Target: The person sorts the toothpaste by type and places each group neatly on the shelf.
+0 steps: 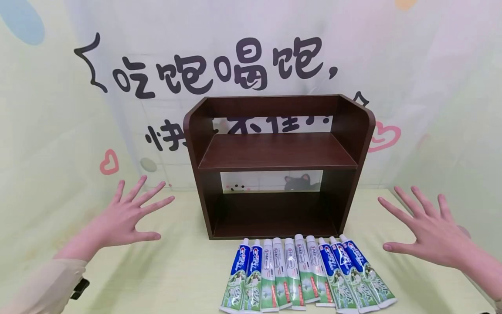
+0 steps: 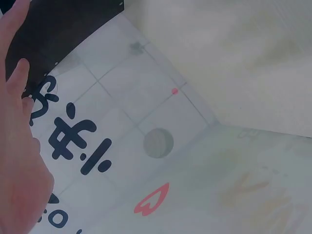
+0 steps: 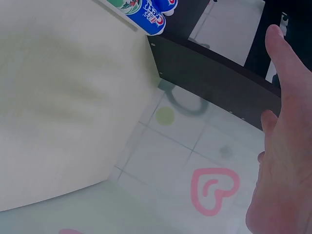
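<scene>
My left hand (image 1: 124, 218) hovers over the table on the left with its fingers spread, holding nothing. On the right, my right hand (image 1: 429, 231) is spread the same way and touches nothing. Between them stands a dark brown two-tier shelf (image 1: 278, 152), both of its levels bare. In front of the shelf lies a row of toothpaste tubes, caps toward the shelf. Blue and green tubes (image 1: 252, 274) lie at the row's left end and more blue and green tubes (image 1: 362, 270) at its right end; white and green tubes (image 1: 292, 274) fill the middle.
The pale wooden table (image 1: 176, 270) meets a printed backdrop (image 1: 164, 35) with black lettering and pink hearts just behind the shelf. Backdrop side walls (image 1: 462, 131) close in the table at left and right.
</scene>
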### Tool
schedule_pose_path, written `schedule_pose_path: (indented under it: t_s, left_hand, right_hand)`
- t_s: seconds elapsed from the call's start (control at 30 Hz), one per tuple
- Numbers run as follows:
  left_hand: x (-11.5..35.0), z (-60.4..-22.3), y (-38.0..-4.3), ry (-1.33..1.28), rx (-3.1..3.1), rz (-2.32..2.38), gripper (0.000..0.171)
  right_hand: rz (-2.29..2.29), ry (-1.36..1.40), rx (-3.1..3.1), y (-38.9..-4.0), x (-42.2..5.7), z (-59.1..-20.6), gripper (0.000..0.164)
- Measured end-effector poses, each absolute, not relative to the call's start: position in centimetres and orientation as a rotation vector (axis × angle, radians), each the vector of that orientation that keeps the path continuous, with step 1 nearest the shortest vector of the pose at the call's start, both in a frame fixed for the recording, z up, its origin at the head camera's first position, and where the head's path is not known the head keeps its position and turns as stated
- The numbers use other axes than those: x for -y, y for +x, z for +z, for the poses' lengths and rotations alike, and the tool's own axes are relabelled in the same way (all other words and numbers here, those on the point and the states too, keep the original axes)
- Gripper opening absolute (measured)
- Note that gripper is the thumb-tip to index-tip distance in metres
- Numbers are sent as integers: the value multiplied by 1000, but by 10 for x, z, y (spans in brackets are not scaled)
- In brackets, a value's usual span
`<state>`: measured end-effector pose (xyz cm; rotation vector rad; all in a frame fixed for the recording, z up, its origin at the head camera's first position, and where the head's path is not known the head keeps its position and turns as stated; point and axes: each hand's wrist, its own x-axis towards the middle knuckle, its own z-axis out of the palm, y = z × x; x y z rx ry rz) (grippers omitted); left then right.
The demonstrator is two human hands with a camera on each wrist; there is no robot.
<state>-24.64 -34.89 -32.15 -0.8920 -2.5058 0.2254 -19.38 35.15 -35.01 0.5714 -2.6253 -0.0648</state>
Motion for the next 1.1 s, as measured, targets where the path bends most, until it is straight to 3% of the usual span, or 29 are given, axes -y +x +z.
schedule_pose_path:
  t_s: [1.1]
  left_hand:
    - [339,-245,-262,-808,2515,135,95]
  right_hand:
    - [-18,585,2557,-196,-341,-338,111]
